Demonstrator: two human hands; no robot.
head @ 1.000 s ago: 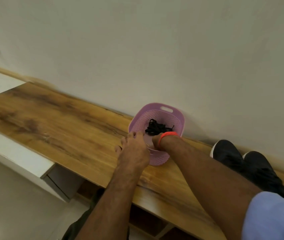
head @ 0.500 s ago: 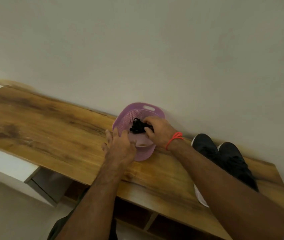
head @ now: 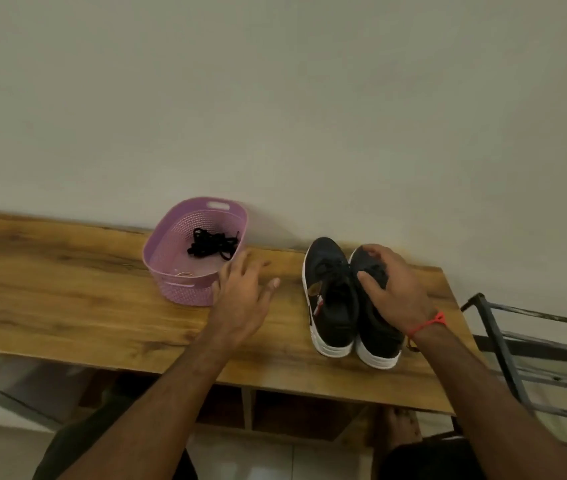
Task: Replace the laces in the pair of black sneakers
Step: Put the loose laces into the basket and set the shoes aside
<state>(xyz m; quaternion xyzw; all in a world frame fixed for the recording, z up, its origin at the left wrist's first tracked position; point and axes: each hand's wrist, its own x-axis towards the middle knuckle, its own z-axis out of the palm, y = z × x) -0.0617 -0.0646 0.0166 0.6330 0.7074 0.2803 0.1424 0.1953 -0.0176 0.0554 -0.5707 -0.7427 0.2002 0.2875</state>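
Two black sneakers with white soles stand side by side on the wooden table, toes toward the wall. My right hand (head: 393, 289) grips the top of the right sneaker (head: 379, 327), fingers curled over its laced part. The left sneaker (head: 330, 296) stands free beside it. A bundle of black laces (head: 211, 244) lies inside the purple basket (head: 178, 289). My left hand (head: 244, 292) hovers with spread fingers just right of the basket, holding nothing.
The wooden table (head: 67, 306) runs along a plain wall, with open shelves beneath it. A dark metal rack (head: 531, 344) stands past the table's right end. A small ring-like item lies on the basket floor.
My right hand left the laces in the basket and moved right onto the right sneaker. My left hand let go of the basket's rim and spread open. The view shifted right.
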